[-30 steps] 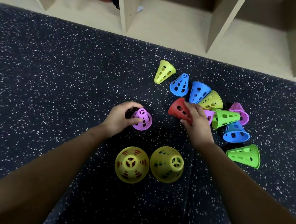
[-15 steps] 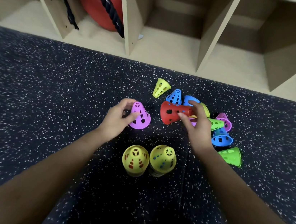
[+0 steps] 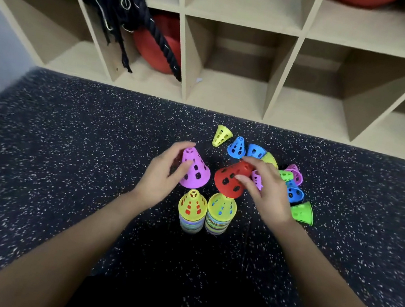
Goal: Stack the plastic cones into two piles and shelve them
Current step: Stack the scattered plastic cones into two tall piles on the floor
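Two piles of stacked perforated cones stand side by side on the dark speckled floor, each topped with a yellow cone: the left pile (image 3: 192, 210) and the right pile (image 3: 221, 212). My left hand (image 3: 161, 175) grips a purple cone (image 3: 195, 169), held upright above the left pile. My right hand (image 3: 267, 187) holds a red cone (image 3: 230, 179), tilted, just above the right pile. Behind my right hand lie several loose cones: yellow (image 3: 221, 135), blue (image 3: 237, 147), green (image 3: 303, 212) and others partly hidden.
A wooden cubby shelf (image 3: 281, 76) runs along the far edge of the floor mat. One cubby holds a red ball (image 3: 156, 44) with a dark rope (image 3: 118, 0) hanging over it. The middle cubbies (image 3: 230, 90) hold nothing.
Both hands have lifted their cones and brought them nearer, over the two piles. The camera has tilted up, showing more of the shelf.
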